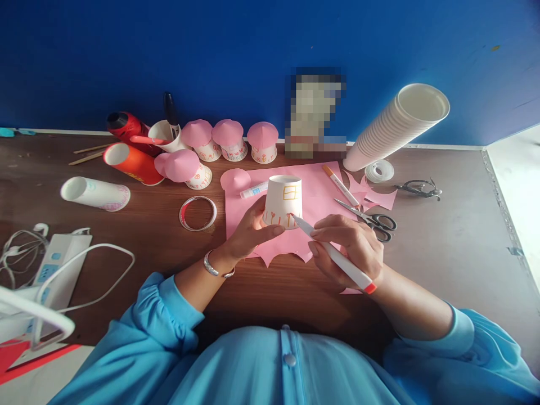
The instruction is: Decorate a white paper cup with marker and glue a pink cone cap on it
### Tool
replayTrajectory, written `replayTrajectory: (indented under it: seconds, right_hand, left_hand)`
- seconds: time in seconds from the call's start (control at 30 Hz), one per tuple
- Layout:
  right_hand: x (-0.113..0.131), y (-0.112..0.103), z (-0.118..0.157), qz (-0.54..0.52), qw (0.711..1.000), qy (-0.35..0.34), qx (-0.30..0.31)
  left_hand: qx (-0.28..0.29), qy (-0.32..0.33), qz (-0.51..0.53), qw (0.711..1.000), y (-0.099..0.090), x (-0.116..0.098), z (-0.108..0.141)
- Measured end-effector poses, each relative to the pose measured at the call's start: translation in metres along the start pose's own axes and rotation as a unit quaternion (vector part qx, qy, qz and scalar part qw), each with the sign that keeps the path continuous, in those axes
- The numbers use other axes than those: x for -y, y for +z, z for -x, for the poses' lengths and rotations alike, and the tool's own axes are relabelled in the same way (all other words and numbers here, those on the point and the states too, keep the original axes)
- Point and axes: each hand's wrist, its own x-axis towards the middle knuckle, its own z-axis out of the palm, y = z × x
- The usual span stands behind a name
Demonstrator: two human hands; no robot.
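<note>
My left hand [253, 229] is closed around the lower left side of a white paper cup [278, 194], which is held upside down above the pink paper [318, 208]. A yellow-orange window outline and a row of orange and red marks along the rim show on the cup. My right hand [350, 247] grips a white marker pen [337, 260] with a red end, its tip touching or very close to the marks near the cup's rim. A glue stick [253, 190] and a marker with an orange cap [341, 185] lie on the paper.
Scissors [371, 218], a tape roll [379, 170] and glasses [419, 189] lie to the right. A tall stack of paper cups [396, 126] leans near the blue wall. Several cups with pink cone roofs [228, 134] stand at the back. A power strip [59, 270] with cables is left.
</note>
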Motion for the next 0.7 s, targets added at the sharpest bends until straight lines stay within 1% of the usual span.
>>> replayTrajectory:
  seconds: [0.2,0.7]
  right_hand:
    - [0.0011,0.0005,-0.0002,0.002,1.000,0.000,0.002]
    - [0.0032,0.0028,0.0002,-0.001,1.000,0.004,0.008]
  left_hand:
    - [-0.013,0.004,-0.017,1.000,-0.0011,0.0010,-0.0003]
    - [-0.011,-0.001,-0.020,1.000,-0.0001,-0.0010,-0.0002]
